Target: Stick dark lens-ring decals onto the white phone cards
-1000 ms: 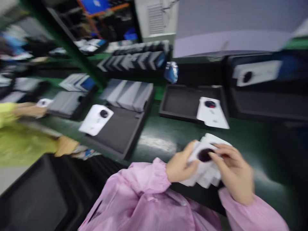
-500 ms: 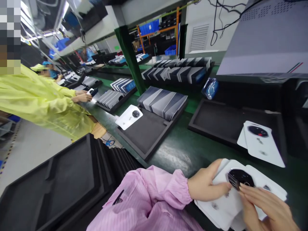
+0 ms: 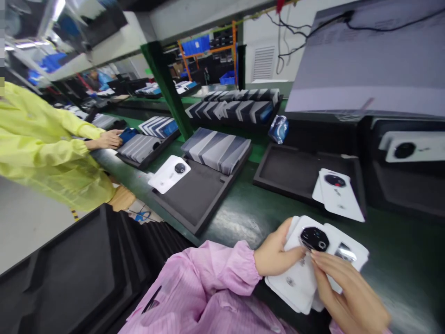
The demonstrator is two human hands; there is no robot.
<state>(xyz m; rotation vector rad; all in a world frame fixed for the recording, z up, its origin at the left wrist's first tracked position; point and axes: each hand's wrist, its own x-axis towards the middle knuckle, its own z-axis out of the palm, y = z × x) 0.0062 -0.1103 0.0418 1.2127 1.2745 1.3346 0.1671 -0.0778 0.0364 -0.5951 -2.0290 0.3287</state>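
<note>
My left hand [image 3: 276,256] grips a fanned stack of white phone back covers [image 3: 306,273] over the green belt [image 3: 243,215]. The top cover carries a round black camera ring [image 3: 314,238]. My right hand [image 3: 347,290] lies on the stack from the right, its fingertips touching the top cover just below the black ring. Both sleeves are pink.
A black foam tray [image 3: 288,171] ahead holds two white covers [image 3: 339,192]. Another tray [image 3: 194,197] to the left bears one white cover [image 3: 169,173] and a row of grey covers [image 3: 217,150]. Empty black trays [image 3: 69,273] stack at lower left. A person in yellow [image 3: 45,144] works at far left.
The view has swung slightly right and down. My hands with the stack sit further left in the picture, and my right fingers have slid onto the top cover by the camera ring.
</note>
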